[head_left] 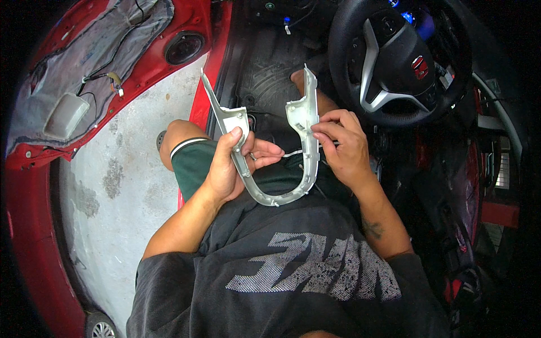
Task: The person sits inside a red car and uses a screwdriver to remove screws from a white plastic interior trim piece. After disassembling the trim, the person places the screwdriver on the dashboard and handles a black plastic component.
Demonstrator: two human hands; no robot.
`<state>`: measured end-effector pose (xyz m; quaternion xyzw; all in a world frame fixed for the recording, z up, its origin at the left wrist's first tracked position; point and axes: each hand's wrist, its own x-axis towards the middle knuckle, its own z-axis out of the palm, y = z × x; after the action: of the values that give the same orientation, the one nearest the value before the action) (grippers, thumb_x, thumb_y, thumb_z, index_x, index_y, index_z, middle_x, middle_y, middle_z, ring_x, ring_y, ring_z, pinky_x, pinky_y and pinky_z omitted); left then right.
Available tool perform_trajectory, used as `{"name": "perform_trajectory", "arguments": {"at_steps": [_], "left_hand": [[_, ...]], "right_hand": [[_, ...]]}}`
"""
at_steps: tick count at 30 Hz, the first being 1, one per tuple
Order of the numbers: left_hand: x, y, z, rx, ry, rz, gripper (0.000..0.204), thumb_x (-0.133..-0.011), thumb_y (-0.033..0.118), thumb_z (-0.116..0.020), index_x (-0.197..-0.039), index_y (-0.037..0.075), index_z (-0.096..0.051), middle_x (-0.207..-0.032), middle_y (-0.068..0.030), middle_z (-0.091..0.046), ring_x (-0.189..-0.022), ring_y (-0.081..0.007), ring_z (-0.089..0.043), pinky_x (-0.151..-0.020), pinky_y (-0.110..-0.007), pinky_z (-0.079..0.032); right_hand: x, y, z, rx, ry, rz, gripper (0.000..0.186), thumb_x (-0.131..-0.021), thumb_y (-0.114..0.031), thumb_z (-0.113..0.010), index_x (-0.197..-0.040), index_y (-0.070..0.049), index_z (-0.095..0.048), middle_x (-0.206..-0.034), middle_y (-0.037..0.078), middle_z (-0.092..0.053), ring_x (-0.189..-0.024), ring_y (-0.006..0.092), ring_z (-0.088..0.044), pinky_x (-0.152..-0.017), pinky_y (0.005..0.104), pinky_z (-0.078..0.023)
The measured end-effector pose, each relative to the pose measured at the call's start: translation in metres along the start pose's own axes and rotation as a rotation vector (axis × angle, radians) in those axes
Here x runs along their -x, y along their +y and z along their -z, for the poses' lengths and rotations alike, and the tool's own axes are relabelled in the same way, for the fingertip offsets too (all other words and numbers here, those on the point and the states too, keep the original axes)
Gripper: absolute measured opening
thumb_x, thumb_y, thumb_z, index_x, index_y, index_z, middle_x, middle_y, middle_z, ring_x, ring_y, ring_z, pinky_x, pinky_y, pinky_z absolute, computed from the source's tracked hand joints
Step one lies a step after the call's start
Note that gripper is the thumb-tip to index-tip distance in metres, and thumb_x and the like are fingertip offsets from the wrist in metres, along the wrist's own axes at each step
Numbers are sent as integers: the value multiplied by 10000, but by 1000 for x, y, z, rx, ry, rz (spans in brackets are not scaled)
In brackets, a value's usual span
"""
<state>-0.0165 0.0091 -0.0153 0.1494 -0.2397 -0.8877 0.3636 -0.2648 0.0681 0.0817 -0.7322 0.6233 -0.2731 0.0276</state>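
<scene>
A U-shaped, pale grey plastic trim piece [280, 199] is held up over my lap, its curved end toward me and its two pointed ends away. Small clips and tabs line the side that faces up. My left hand [228, 166] grips the left arm of the trim, thumb on top, with the other fingers stretched beneath toward the middle. On the opposite arm, my right hand [345, 141] pinches the outer edge just below the wide, squared part. Whether a small clip is between those fingertips I cannot make out.
A black steering wheel [389, 62] stands at the far right. To the left, an open red car door [132, 84] has its inner panel off, with a speaker [185, 47] and loose wiring [115, 81] exposed. Pale concrete floor [112, 169] lies between door and sill. Black floor mat [265, 73] is ahead.
</scene>
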Motion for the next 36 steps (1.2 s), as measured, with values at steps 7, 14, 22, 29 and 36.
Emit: {"name": "perform_trajectory", "arguments": {"at_steps": [7, 14, 22, 29, 36], "left_hand": [[0, 0, 3, 5, -8, 0, 656, -1076, 724, -399, -771, 147, -463, -1123, -312, -749, -1151, -410, -748, -1099, -504, -568], [-1, -1, 5, 0, -11, 7, 664, -1073, 738, -396, -770, 150, -462, -1120, -310, -750, -1150, -403, -749, -1097, -498, -569], [-2, -2, 5, -8, -2, 12, 666, -1077, 730, -395, -763, 148, -466, -1115, -313, -749, -1137, -396, -756, -1091, -498, -576], [-1, -2, 3, 3, -4, 9, 659, -1083, 715, -395, -764, 144, -470, -1095, -307, -756, -1128, -394, -761, -1083, -502, -585], [-3, -4, 6, 1, -15, 7, 662, -1075, 727, -403, -761, 148, -473, -1103, -307, -759, -1122, -393, -764, -1089, -499, -583]], "right_hand": [[-4, -4, 2, 156, 1, 118, 142, -840, -150, -866, -906, -64, -775, -984, 80, -684, -934, 312, -666, -810, 439, -545], [-1, 3, -3, 173, 17, 149, 222, -828, -192, -893, -924, -65, -739, -928, 79, -680, -862, 305, -670, -750, 424, -545], [4, 1, 1, 24, 25, 80, 329, -815, -195, -909, -1080, -66, -762, -954, 88, -725, -856, 307, -699, -752, 416, -558], [7, 12, 3, -53, -56, 60, 265, -870, -161, -862, -1108, -85, -771, -977, 94, -730, -895, 310, -725, -784, 413, -569], [5, 4, 5, 18, -63, 39, 185, -899, -184, -840, -1018, -74, -750, -970, 95, -724, -906, 310, -732, -784, 417, -575]]}}
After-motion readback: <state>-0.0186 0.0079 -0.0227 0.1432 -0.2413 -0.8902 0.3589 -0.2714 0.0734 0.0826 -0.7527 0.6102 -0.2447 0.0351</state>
